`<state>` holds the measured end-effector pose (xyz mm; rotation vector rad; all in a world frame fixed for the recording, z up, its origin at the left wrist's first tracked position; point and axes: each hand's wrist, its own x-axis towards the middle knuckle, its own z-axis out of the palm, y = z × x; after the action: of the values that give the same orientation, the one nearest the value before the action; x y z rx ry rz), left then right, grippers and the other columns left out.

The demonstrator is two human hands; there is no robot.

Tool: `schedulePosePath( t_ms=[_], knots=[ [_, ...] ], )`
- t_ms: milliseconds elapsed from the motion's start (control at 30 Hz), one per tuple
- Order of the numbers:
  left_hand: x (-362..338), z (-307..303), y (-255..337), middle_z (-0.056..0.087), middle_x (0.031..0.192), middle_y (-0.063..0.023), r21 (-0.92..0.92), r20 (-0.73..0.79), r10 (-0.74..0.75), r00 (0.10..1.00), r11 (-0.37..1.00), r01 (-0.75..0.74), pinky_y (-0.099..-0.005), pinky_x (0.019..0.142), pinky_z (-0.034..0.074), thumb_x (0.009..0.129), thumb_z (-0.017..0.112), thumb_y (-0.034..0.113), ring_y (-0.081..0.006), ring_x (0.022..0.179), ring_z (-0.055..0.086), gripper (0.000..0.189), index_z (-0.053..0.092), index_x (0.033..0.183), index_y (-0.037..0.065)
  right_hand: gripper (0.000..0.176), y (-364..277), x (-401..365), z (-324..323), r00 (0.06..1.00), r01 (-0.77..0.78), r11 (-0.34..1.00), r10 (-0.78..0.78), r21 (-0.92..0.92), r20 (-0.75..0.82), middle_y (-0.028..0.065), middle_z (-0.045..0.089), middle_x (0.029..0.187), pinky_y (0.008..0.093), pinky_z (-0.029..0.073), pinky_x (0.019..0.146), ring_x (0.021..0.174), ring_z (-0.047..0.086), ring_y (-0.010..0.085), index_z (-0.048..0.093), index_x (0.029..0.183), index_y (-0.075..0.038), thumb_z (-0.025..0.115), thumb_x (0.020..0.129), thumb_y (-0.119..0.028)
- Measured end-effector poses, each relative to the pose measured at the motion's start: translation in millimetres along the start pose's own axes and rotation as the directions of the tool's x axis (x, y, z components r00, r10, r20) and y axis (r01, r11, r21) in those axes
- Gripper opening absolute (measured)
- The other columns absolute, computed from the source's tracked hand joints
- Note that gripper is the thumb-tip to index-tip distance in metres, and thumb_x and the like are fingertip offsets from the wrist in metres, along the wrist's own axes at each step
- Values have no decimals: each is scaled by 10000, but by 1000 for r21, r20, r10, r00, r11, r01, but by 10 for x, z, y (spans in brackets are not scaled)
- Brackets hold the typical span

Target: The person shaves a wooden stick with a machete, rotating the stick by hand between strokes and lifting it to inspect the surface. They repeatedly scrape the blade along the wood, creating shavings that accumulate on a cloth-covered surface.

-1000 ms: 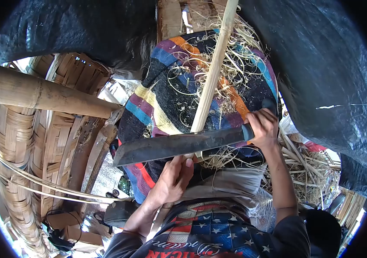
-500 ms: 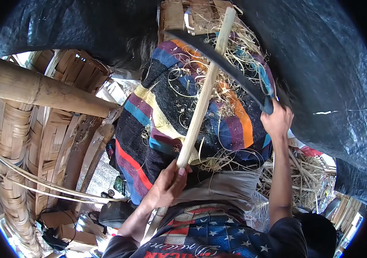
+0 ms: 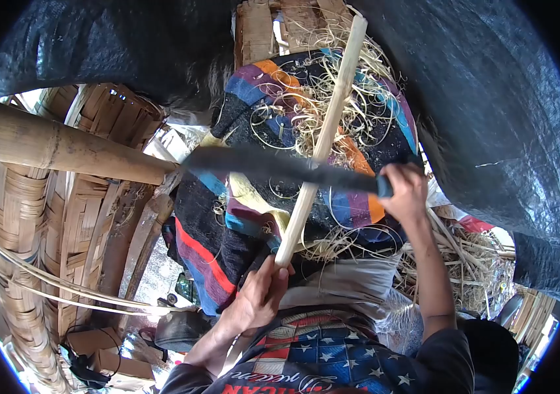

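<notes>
My left hand (image 3: 258, 294) is wrapped round the lower part of a long pale bamboo stick (image 3: 326, 134), which slants up and away over my lap. Part of the stick's near end is hidden behind the hand and forearm. In my right hand (image 3: 406, 194) is the handle of a machete (image 3: 253, 165). Its dark blade, smeared by motion, crosses the stick about midway and points left. Under both lies a striped cloth (image 3: 211, 226) draped across my lap, with curly pale shavings (image 3: 306, 121) heaped on its far part.
A thick bamboo pole (image 3: 69, 141) juts in from the left, beside a large woven bamboo basket (image 3: 23, 217). Thin bent strips (image 3: 83, 289) arc below it. Dark plastic sheeting (image 3: 490, 118) hangs at the right. More strips and shavings (image 3: 470, 262) lie by my right elbow.
The machete has come down along the stick toward me, its blade swinging to point more squarely left. My right hand moved down and left; the left hand keeps its hold, slightly lower.
</notes>
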<state>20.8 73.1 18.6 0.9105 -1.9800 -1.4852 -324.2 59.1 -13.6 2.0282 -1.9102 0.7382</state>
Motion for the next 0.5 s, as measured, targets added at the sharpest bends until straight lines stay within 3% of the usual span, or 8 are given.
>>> schedulePosePath(
  t_ms=[67, 100, 133, 200, 233, 333, 433, 500],
  knots=[
    [-119, 31, 33, 492, 645, 13, -92, 30, -253, 967, 963, 255, -249, 470, 340, 1051, 396, 135, -51, 505, 433, 177, 530, 1048, 19, 281, 185, 32, -26, 946, -293, 937, 313, -189, 87, 108, 693, 760, 407, 528, 664, 703, 679, 305, 658, 859, -80, 782, 620, -159],
    [-154, 64, 22, 487, 659, 32, -128, 18, -317, 948, 940, 316, -231, 468, 328, 1062, 390, 184, -32, 516, 419, 200, 532, 1053, 43, 403, 280, 63, -48, 865, -418, 843, 483, -338, 136, 125, 712, 853, 452, 532, 755, 795, 687, 334, 698, 1035, -102, 762, 649, -199],
    [-151, 42, -6, 487, 659, 32, -128, 13, -315, 949, 941, 314, -231, 468, 328, 1062, 390, 184, -32, 516, 419, 200, 532, 1053, 43, 530, 354, 79, -117, 851, -410, 846, 489, -340, 190, 148, 715, 942, 501, 523, 804, 868, 685, 349, 679, 1184, -142, 749, 669, -247],
    [-71, 5, -46, 541, 654, -81, -121, 102, -344, 933, 927, 355, -315, 492, 372, 1019, 473, 49, -155, 512, 494, 126, 517, 1100, -36, 517, 207, 39, -151, 869, -376, 849, 462, -371, 176, 139, 715, 935, 502, 522, 812, 878, 689, 338, 681, 1160, -131, 753, 659, -237],
    [-33, 2, -39, 541, 654, -81, -127, 98, -346, 933, 925, 357, -315, 492, 372, 1019, 473, 49, -155, 512, 494, 126, 517, 1100, -36, 426, -22, 65, -199, 860, -361, 820, 476, -444, 181, 111, 713, 838, 453, 542, 752, 793, 695, 312, 702, 1054, -104, 756, 644, -203],
    [111, -34, 17, 482, 610, -20, -264, 113, -409, 906, 866, 424, -288, 501, 337, 1045, 432, 104, -101, 515, 437, 158, 521, 1095, -17, 195, -265, -81, -141, 989, -123, 992, 125, -30, 78, 67, 667, 698, 381, 520, 581, 577, 643, 256, 629, 752, -97, 751, 617, -166],
    [171, -88, 71, 473, 625, 3, -332, 150, -414, 898, 834, 440, -280, 511, 335, 1048, 413, 107, -70, 535, 413, 168, 519, 1092, -16, 224, -525, -152, -151, 993, 106, 990, -111, 93, 50, 61, 609, 611, 357, 477, 539, 522, 609, 219, 578, 687, -87, 763, 612, -190],
    [174, -110, 76, 477, 636, -28, -273, 174, -359, 917, 877, 395, -293, 524, 348, 1039, 417, 79, -98, 535, 423, 150, 516, 1093, -20, 228, -560, -171, -178, 988, 123, 989, -130, 83, 81, 67, 591, 619, 359, 468, 544, 534, 605, 223, 580, 691, -72, 760, 625, -194]
  ],
)
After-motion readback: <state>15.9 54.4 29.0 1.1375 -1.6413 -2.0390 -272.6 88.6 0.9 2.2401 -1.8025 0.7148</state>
